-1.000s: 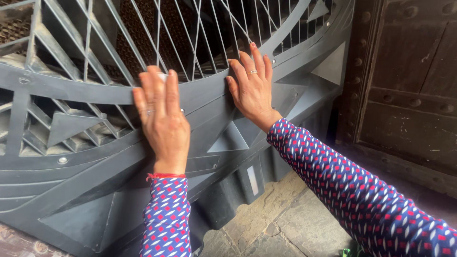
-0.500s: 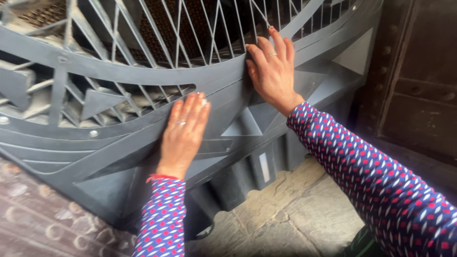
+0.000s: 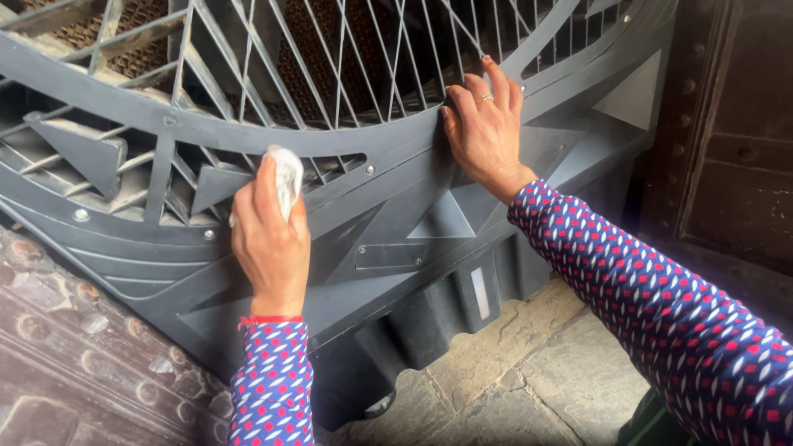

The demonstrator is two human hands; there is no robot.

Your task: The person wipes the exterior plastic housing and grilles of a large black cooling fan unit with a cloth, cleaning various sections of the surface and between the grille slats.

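Note:
A big dark grey plastic cooler front (image 3: 413, 223) with a curved rib and thin grille bars fills the view. My left hand (image 3: 268, 239) is closed around a small white cloth (image 3: 286, 175), pressed against the louvre slats below the curved rib. My right hand (image 3: 486, 128) lies flat on the curved rib further right, fingers spread, a ring on one finger. Both arms wear blue sleeves with red and white dots.
A dark wooden door (image 3: 727, 140) with studs stands at the right. Stone paving (image 3: 512, 372) lies under the cooler, and a brown patterned surface (image 3: 74, 372) shows at lower left. Small screws dot the panel.
My left hand has slid left and down the panel and curled around the white cloth. My right hand keeps its place on the curved rib. The view has shifted slightly.

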